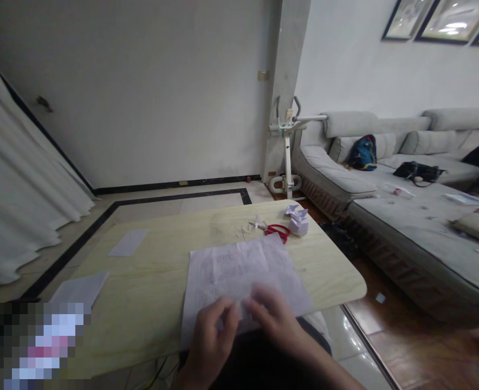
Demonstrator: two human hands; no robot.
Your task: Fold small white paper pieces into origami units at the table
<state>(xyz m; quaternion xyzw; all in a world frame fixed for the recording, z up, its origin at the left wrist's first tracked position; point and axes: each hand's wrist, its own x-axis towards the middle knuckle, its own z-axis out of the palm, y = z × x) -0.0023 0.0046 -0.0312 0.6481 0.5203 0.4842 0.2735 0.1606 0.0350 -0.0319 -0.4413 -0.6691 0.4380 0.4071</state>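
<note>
A large creased sheet of printed paper [239, 265] lies at the near edge of the pale wooden table [154, 292]. Over its lower part, my left hand [217, 327] is closed, with fingers curled toward the thumb. Close beside it is my right hand [274, 314], its bent fingers smeared by motion. Something pale may be between the two hands, but it is too blurred to make out. Beyond the sheet's far edge lie red-handled scissors [278, 232], next to a folded white paper piece [298, 221] and some thin scraps [245, 230].
Toward the table's left are a small white sheet [128, 242] and another paper [81, 290]. A grey sofa [410, 216] stands to the right, with a blue backpack [363, 153] and a black bag [418, 171]. White exercise equipment [288, 157] stands behind the table.
</note>
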